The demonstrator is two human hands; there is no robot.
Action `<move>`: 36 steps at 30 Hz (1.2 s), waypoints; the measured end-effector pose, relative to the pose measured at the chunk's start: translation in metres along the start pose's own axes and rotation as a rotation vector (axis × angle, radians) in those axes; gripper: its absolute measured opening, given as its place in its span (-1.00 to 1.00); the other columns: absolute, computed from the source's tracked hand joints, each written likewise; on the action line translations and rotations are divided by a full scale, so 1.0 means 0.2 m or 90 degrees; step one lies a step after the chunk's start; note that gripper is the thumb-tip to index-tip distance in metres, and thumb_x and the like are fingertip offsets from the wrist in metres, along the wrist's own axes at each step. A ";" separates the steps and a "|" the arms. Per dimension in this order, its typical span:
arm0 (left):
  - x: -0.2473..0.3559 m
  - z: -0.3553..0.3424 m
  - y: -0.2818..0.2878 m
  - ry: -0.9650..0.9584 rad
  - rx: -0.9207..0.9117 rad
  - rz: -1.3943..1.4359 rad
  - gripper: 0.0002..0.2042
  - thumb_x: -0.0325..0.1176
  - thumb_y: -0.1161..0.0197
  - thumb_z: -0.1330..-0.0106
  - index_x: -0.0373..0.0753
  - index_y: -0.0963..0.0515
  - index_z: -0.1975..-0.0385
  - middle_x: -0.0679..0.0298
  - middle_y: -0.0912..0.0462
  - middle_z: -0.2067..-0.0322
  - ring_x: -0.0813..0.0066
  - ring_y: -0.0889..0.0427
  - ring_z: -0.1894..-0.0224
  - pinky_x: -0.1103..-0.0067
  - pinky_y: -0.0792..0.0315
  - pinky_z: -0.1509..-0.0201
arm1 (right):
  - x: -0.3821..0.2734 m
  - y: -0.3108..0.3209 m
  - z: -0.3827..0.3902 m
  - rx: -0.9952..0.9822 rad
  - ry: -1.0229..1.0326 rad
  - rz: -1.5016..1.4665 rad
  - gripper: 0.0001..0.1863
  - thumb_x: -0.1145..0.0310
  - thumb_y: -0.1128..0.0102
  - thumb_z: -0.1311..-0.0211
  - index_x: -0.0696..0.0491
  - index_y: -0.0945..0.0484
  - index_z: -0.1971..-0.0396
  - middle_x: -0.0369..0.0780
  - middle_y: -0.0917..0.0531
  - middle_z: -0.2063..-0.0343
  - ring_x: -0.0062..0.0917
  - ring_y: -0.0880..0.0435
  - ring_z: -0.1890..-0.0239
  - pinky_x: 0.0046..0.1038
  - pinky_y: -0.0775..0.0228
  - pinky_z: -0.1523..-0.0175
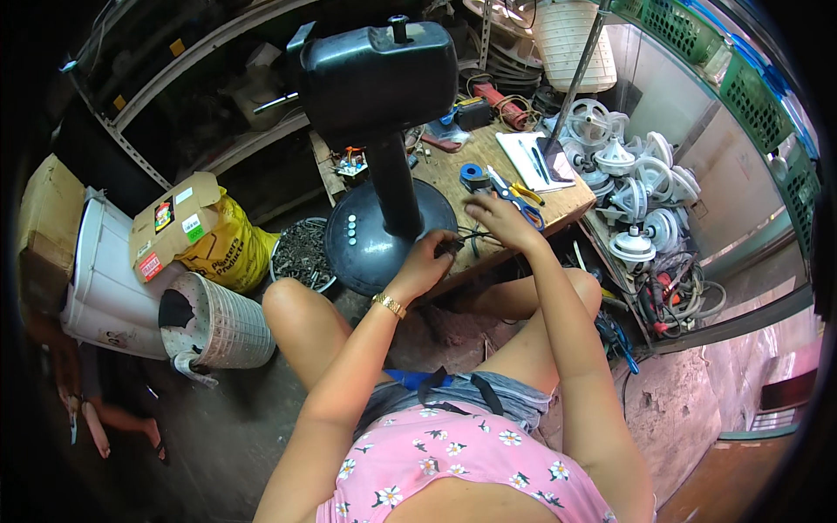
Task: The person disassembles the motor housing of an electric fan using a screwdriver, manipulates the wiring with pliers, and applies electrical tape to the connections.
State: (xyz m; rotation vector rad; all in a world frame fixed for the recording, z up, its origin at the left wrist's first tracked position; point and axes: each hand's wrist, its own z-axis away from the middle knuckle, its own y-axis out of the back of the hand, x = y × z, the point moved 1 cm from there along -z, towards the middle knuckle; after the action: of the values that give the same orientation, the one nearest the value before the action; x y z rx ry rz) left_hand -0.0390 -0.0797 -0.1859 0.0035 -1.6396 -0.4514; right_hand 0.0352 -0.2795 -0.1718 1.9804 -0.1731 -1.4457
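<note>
A black fan stand with a round base (357, 261), an upright post and a boxy head (379, 83) stands in front of me. My left hand (427, 261), with a gold watch at the wrist, pinches a black cord (469, 235) beside the base's right edge. The cord runs rightward below my right hand (499, 220). Bent and held close together, the right fingers hide whatever is between them. Just beyond them lie a roll of blue tape (472, 172), scissors with blue handles (528, 210) and yellow-handled pliers (527, 193).
The wooden bench (453, 187) also carries a notepad (532, 157) and a red power tool (501, 105). White plastic fan parts (632, 174) pile up at right. A bin of screws (302, 248), a white pail (228, 322) and a yellow bag (228, 248) stand at left.
</note>
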 end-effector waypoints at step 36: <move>0.68 0.09 0.31 -0.300 -0.121 -0.588 -0.76 -0.19 -0.23 -0.33 -0.24 -0.46 0.27 0.15 -0.62 0.56 0.25 -0.68 0.44 0.35 -0.44 0.44 | -0.71 0.24 0.14 -0.088 0.550 0.706 -0.88 0.33 -0.16 0.01 0.04 -0.49 0.61 -0.21 -0.56 0.78 -0.35 -0.66 0.65 -0.30 -0.46 0.50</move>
State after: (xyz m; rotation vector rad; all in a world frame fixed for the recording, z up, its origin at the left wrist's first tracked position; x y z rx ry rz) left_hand -0.0584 -0.0538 -0.0400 0.5677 -1.9879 -1.3902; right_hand -0.0299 -0.2617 -0.0343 1.7128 -0.6203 0.1067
